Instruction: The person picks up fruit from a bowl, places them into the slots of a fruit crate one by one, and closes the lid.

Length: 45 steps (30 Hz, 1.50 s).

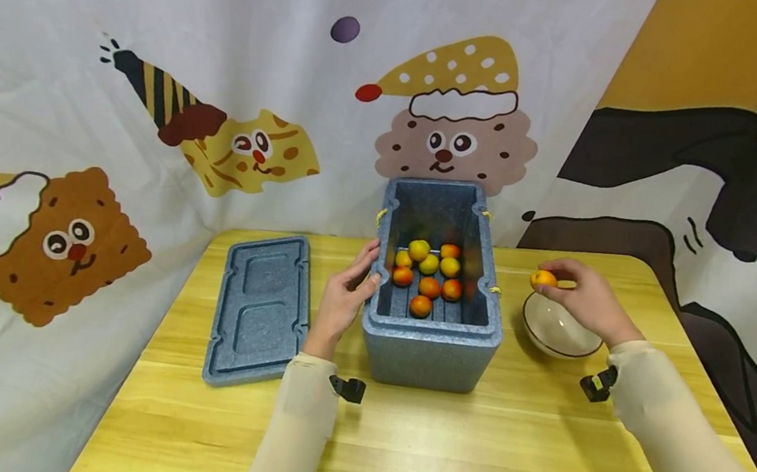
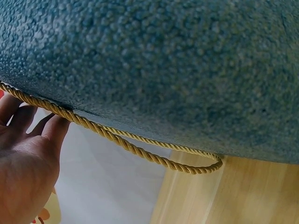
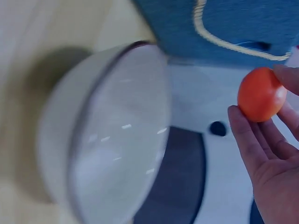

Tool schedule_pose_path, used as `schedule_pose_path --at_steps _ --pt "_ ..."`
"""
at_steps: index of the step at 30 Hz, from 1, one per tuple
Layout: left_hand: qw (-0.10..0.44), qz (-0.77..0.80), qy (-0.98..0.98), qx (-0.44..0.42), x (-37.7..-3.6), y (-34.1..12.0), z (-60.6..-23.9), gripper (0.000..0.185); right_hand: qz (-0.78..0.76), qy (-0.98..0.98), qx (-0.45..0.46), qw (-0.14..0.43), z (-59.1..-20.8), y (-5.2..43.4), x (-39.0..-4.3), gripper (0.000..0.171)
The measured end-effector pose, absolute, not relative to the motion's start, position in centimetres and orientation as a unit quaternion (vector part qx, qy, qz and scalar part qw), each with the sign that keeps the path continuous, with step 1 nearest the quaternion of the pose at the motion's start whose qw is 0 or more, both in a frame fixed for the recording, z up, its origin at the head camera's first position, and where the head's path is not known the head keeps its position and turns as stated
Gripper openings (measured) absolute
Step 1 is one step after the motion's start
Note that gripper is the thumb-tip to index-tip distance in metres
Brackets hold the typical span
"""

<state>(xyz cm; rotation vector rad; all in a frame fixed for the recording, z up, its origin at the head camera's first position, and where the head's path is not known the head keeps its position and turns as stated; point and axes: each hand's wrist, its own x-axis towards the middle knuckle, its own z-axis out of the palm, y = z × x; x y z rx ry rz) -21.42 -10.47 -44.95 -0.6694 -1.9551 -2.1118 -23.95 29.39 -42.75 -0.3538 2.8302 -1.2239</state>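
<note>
A small round orange-red fruit (image 3: 261,94) is pinched between the thumb and fingers of my right hand (image 1: 583,294). It is over the far left rim of a white, dark-rimmed bowl (image 1: 559,329), whose visible inside holds no fruit. My left hand (image 1: 342,297) rests against the left side of a grey-blue foam box (image 1: 431,361), fingers mostly straight, by the yellow rope handle (image 2: 163,163). Inside the uncovered box lie several similar fruits, yellow ones such as this fruit (image 1: 419,251) and redder ones such as this fruit (image 1: 420,306).
The box's grey-blue lid (image 1: 263,312) lies flat on the wooden table (image 1: 424,456), left of the box. A cloth with cartoon prints (image 1: 290,27) hangs behind the table. Another rope handle (image 3: 224,43) is on the box side facing the bowl.
</note>
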Motion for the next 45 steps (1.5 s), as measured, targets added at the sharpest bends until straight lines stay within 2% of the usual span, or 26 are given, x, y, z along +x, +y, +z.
schedule_pose_path --at_steps 7,15,23,31,39,45 --pt "0.091 -0.714 -0.657 -0.224 -21.5 -10.5 -44.8 0.045 -0.446 0.888 -0.111 -0.021 -39.7 27.5 -24.4 0.04" --pt "0.076 -0.713 -0.661 -0.222 -20.8 -10.6 -43.7 0.045 -0.484 0.868 -0.111 -0.026 -37.0 25.1 -24.5 0.042" --pt "0.073 -0.703 -0.674 -0.213 -20.0 -10.3 -42.1 0.045 -0.483 0.863 -0.144 -0.04 -33.9 22.5 -26.2 0.039" --pt "0.073 -0.702 -0.676 -0.211 -20.1 -10.0 -42.2 0.044 -0.505 0.848 -0.161 -0.02 -31.3 20.3 -28.0 0.04" --pt "0.073 -0.702 -0.675 -0.215 -19.9 -9.9 -42.2 0.044 -0.51 0.841 -0.178 -0.009 -30.3 18.6 -29.7 0.041" --pt "0.081 -0.701 -0.674 -0.216 -20.9 -10.3 -44.2 0.045 -0.517 0.833 -0.195 0.011 -30.1 17.4 -31.1 0.04"
